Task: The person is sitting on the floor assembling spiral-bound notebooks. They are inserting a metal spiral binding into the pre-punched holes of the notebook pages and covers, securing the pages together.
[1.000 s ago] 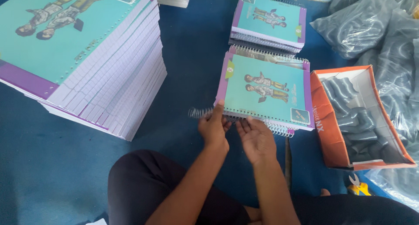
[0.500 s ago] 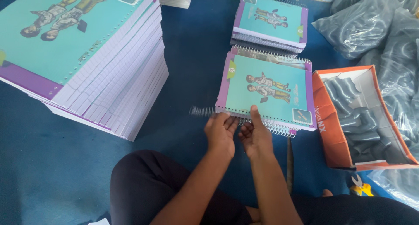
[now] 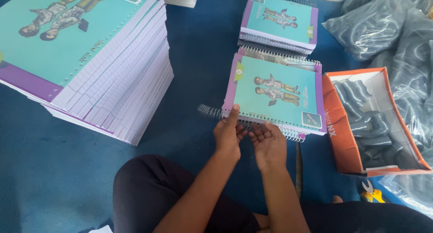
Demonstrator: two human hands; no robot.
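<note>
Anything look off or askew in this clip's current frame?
Yes: the wire coil sticks out past the left edge of the notebook that the left hand and right hand work on, instead of sitting within its spine.

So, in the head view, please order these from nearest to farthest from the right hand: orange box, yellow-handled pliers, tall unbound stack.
From the right hand:
1. Orange box, to its right.
2. Yellow-handled pliers, lower right.
3. Tall unbound stack, far left.
</note>
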